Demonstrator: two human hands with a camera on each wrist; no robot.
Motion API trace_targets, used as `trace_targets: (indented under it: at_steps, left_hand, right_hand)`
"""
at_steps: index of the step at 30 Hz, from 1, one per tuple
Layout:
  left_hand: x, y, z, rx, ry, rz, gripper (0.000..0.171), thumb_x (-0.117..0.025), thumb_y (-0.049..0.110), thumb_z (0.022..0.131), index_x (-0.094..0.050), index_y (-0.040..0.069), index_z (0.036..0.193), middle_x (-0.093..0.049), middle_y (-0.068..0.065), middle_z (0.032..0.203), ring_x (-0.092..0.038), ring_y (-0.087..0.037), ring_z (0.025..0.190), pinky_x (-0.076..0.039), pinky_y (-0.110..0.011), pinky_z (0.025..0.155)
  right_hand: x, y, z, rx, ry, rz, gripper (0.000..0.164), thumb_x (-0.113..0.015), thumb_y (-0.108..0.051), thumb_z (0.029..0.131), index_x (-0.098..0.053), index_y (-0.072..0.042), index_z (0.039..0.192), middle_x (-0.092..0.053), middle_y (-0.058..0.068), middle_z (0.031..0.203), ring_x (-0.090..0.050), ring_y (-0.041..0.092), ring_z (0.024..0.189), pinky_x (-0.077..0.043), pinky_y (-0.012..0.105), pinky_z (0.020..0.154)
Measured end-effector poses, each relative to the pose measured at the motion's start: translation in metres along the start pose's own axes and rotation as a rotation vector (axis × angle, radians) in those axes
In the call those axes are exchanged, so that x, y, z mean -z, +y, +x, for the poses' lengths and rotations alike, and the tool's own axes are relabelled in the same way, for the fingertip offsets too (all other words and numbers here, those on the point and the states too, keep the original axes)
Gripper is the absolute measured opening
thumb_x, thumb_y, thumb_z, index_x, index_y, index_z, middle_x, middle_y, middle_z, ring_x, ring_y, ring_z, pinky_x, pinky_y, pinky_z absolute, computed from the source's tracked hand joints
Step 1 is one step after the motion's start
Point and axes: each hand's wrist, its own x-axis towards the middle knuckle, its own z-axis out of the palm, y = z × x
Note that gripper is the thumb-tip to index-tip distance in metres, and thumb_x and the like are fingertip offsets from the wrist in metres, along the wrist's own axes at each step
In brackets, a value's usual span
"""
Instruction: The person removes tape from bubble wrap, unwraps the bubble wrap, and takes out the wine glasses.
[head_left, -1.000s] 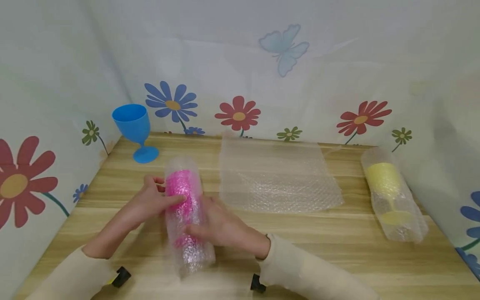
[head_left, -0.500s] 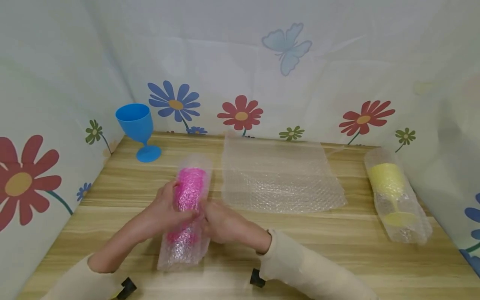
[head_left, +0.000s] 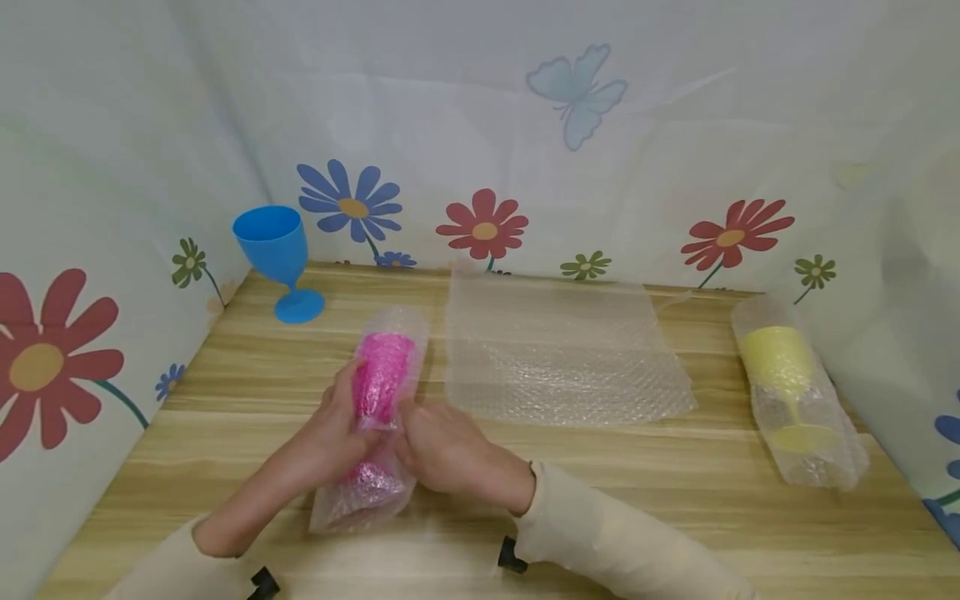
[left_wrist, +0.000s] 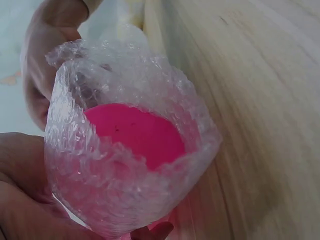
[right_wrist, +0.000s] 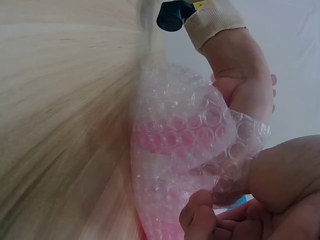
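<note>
One pink goblet (head_left: 382, 379) is lying sideways inside bubble wrap (head_left: 367, 507) at the left half of the wooden table (head_left: 675, 471) — the left hand (head_left: 337, 433) is gripping the bundle about its middle, thumb and fingers curled. The right hand (head_left: 444, 446) is pinching the wrap's edge. One blue goblet (head_left: 273, 246) is standing upright beyond; one loose bubble sheet (head_left: 562, 358) and one wrapped yellow goblet (head_left: 778, 357) are lying rightward.
</note>
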Motion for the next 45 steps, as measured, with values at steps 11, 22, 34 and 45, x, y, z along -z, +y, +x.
trace_targets:
  at_steps: [11,22,34,45]
  left_hand:
    - [0.007,0.006,-0.002,0.009,-0.100,-0.172,0.107,-0.068,0.016,0.095,0.014,0.013,0.164,0.005,-0.032,0.166,-0.011,-0.061,0.147,-0.030,-0.074,0.108]
    - [0.005,0.007,-0.004,-0.129,-0.003,-0.098,0.092,-0.060,-0.011,0.089,-0.006,0.000,0.164,-0.005,-0.031,0.167,-0.010,-0.054,0.151,-0.023,-0.067,0.116]
    - [0.014,0.005,-0.003,-0.035,-0.130,-0.180,0.090,-0.062,0.014,0.102,0.000,0.016,0.167,0.003,-0.026,0.170,-0.003,-0.057,0.150,-0.026,-0.072,0.111]
    - [0.008,0.009,-0.002,-0.050,-0.053,-0.078,0.092,-0.062,-0.006,0.093,-0.010,0.013,0.167,-0.006,-0.027,0.169,-0.008,-0.054,0.151,-0.018,-0.070,0.115]
  right_hand:
    - [0.000,0.002,0.003,0.004,0.031,0.046,0.032,-0.062,-0.016,0.103,-0.052,-0.013,0.073,-0.051,-0.004,0.068,-0.048,0.006,0.054,-0.043,0.017,0.046]
    - [-0.010,-0.005,0.005,0.113,0.136,-0.471,0.038,-0.064,-0.027,0.103,-0.059,-0.011,0.070,-0.056,0.001,0.073,-0.048,0.010,0.055,-0.040,0.018,0.043]
    - [-0.006,-0.007,0.009,-0.056,0.015,-0.283,0.019,-0.066,-0.014,0.100,-0.066,-0.004,0.084,-0.058,0.004,0.078,-0.051,0.011,0.056,-0.042,0.017,0.043]
    - [-0.004,-0.002,0.007,-0.059,0.044,-0.144,0.038,-0.060,-0.025,0.106,-0.055,-0.013,0.070,-0.052,-0.002,0.067,-0.049,0.010,0.053,-0.044,0.020,0.046]
